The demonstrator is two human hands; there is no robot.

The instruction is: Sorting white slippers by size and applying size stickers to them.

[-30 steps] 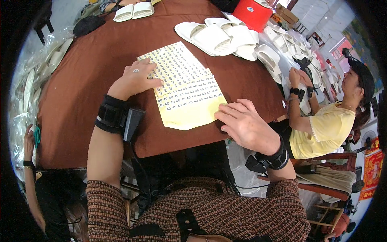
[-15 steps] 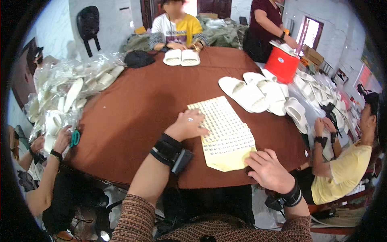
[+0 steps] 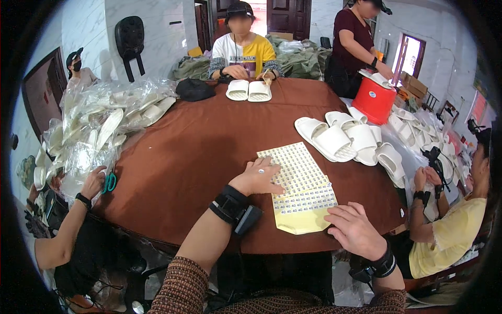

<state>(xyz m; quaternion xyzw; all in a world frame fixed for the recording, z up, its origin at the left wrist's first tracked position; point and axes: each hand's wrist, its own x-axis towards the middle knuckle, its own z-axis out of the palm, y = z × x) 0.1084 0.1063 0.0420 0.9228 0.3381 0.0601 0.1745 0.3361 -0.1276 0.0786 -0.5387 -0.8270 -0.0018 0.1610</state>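
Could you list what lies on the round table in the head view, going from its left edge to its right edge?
Heap of slippers in clear bags → black cap → pair of white slippers → left hand → sticker sheet → right hand → red bucket

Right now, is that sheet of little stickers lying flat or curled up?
Flat. The sticker sheet lies spread on the brown table, left hand pressing its middle, right hand at its near corner.

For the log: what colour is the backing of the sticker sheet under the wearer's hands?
Pale yellow backing on the sheet of small white stickers, clearest at its bare lower end in the head view.
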